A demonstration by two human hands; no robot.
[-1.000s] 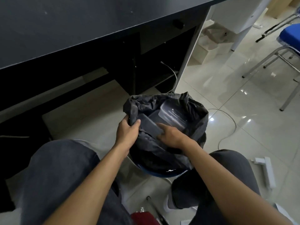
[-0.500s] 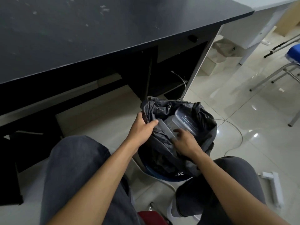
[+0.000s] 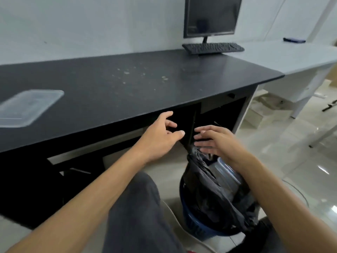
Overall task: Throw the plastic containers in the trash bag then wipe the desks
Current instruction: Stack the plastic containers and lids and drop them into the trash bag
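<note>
A black trash bag (image 3: 206, 190) lines a blue bin (image 3: 193, 223) on the floor between my knees. Clear plastic containers (image 3: 226, 170) sit inside the bag. A clear plastic lid (image 3: 27, 106) lies on the black desk (image 3: 127, 88) at the far left. My left hand (image 3: 160, 134) hovers below the desk's front edge, fingers relaxed, holding nothing. My right hand (image 3: 217, 141) floats just above the bag's mouth with fingers spread, empty. Pale crumbs (image 3: 127, 73) speckle the desk's middle.
A monitor (image 3: 211, 17) and black keyboard (image 3: 213, 48) stand at the desk's back right. A white desk (image 3: 291, 55) adjoins on the right, carrying a dark flat object (image 3: 293, 40). A white cable (image 3: 295, 190) runs over the glossy tiled floor.
Both hands have let go of the bag and container and risen above the bin. The view has tilted up, bringing the desk top, lid and monitor into sight.
</note>
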